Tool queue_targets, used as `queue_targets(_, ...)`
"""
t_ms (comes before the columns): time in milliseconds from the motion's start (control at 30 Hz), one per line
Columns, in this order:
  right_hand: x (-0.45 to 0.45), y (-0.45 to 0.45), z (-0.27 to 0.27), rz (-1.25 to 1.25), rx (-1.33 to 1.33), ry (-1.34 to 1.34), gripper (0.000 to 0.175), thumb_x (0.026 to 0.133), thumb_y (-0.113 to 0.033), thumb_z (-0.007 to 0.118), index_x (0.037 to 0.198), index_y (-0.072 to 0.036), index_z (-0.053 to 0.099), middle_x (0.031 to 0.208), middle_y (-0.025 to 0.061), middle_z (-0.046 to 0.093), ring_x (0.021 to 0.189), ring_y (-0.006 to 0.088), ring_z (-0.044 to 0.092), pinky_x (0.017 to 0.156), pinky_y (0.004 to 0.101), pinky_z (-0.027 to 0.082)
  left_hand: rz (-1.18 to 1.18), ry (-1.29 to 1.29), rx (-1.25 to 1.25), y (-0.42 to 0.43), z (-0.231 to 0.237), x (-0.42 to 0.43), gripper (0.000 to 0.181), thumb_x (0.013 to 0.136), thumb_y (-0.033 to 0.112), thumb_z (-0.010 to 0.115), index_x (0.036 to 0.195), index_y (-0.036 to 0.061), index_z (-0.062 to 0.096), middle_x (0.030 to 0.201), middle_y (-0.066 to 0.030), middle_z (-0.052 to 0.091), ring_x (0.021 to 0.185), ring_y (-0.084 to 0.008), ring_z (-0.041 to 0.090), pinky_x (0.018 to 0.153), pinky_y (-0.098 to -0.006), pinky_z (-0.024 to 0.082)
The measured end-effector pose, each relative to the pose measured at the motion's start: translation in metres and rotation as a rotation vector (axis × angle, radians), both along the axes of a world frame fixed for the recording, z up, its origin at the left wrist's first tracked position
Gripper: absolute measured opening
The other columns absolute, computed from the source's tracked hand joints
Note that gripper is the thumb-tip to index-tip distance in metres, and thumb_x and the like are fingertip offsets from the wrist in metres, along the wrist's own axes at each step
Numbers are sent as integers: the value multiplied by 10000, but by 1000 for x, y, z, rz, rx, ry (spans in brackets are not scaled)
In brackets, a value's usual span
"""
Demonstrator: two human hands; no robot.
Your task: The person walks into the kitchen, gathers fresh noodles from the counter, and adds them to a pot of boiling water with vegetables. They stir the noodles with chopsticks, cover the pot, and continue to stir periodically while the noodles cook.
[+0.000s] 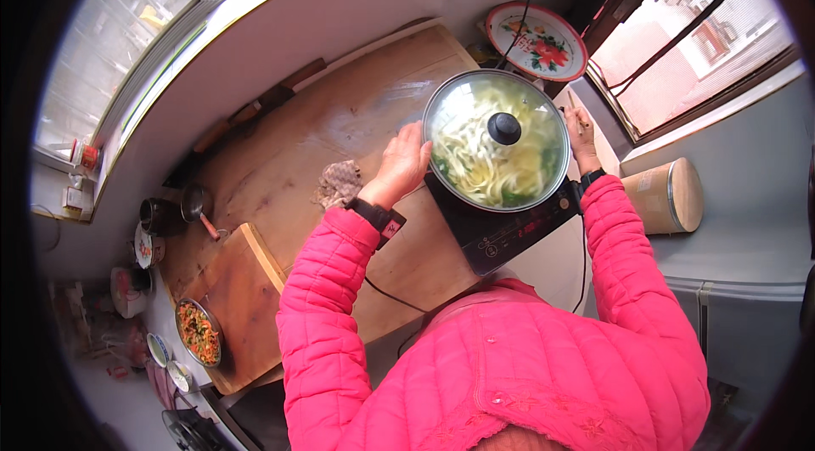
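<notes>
A round pot (439,180) under a clear glass lid (471,97) with a black knob (504,128) stands on a black induction cooker (474,237) with a lit red display. Through the steamed glass show pale wide noodles (484,164) and green leaves. My left hand (402,158) lies against the pot's left side, thumb near the rim; whether it grips a handle is hidden. At the right side, my right hand (582,144) is closed around thin light sticks, seemingly chopsticks (582,126). A crumpled cloth (339,183) lies on the wooden board left of my left hand.
Toward the left are a small pan (195,204), a thick cutting board (245,298) and a bowl of chopped vegetables (198,332). A knife (255,110) lies along the wall. Behind the pot leans a flowered tray (538,42); cords hang beside it. A cardboard drum (662,196) is at right.
</notes>
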State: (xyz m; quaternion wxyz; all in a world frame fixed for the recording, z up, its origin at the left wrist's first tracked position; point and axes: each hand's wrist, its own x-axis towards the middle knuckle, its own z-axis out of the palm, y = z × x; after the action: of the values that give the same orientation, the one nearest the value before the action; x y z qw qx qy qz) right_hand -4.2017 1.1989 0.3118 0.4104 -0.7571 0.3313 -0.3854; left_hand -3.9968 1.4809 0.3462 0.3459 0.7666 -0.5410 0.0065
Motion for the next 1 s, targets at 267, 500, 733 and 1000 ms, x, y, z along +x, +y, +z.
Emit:
queue_targets(267, 0, 3, -9, -1, 26, -67, 253, 775, -215, 525, 628, -49, 404, 485, 8, 371, 462, 80, 354, 448, 239, 337, 172, 99, 65, -6, -2, 0, 362, 810, 207, 376, 1105, -3, 368, 1050, -173, 448, 942, -312, 458, 787, -348, 382)
queue_targets(500, 0, 8, -12, 25, 25, -131, 226, 752, -166, 556, 631, -40, 411, 520, 49, 386, 461, 125, 362, 453, 260, 335, 258, 36, 90, -10, -3, -2, 332, 804, 207, 385, 1073, 15, 410, 1008, -149, 479, 912, -299, 478, 769, -355, 389)
queue_targets(733, 3, 7, -15, 46, 53, -157, 210, 742, -143, 559, 642, -28, 415, 568, 88, 403, 494, 162, 384, 486, 280, 345, 281, 11, 118, -8, -5, -3, 315, 810, 210, 364, 1061, 27, 418, 1017, -136, 476, 917, -293, 474, 758, -350, 398)
queue_targets(1000, 3, 7, -16, 20, 40, -152, 215, 743, -139, 554, 643, -28, 400, 573, 100, 399, 490, 182, 383, 485, 287, 349, 307, 26, 113, -8, -4, -5, 303, 807, 202, 365, 1048, 33, 433, 1009, -136, 483, 910, -290, 479, 756, -348, 400)
